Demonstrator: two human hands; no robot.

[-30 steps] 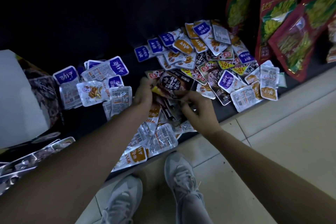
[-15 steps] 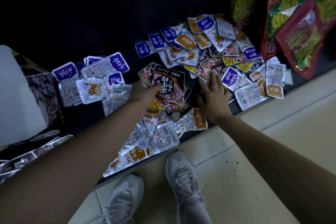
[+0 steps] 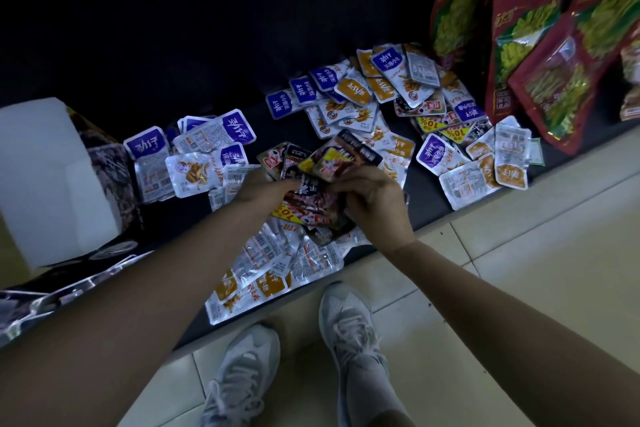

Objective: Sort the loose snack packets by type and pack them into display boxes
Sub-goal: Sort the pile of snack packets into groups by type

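Loose snack packets lie scattered on a dark shelf (image 3: 426,184): purple-labelled ones (image 3: 221,135), orange-labelled ones (image 3: 353,90) and silver-backed ones (image 3: 270,260). A bundle of dark brown packets (image 3: 311,198) sits at the middle, and both hands grip it. My left hand (image 3: 263,187) holds its left side. Closed around the right side is my right hand (image 3: 374,201), with one more dark packet (image 3: 349,152) sticking up above the fingers. An open display box (image 3: 45,184) with a white flap stands at the far left.
Large red bags with green pictures (image 3: 540,55) lean at the back right of the shelf. Flattened shiny packaging (image 3: 41,291) lies at the lower left. Below the shelf edge is a tiled floor (image 3: 519,270) with my two grey shoes (image 3: 349,333).
My right hand had been flat on the pile to the right. It has come back to the dark bundle and closed on it, adding another dark packet. My left hand kept its hold.
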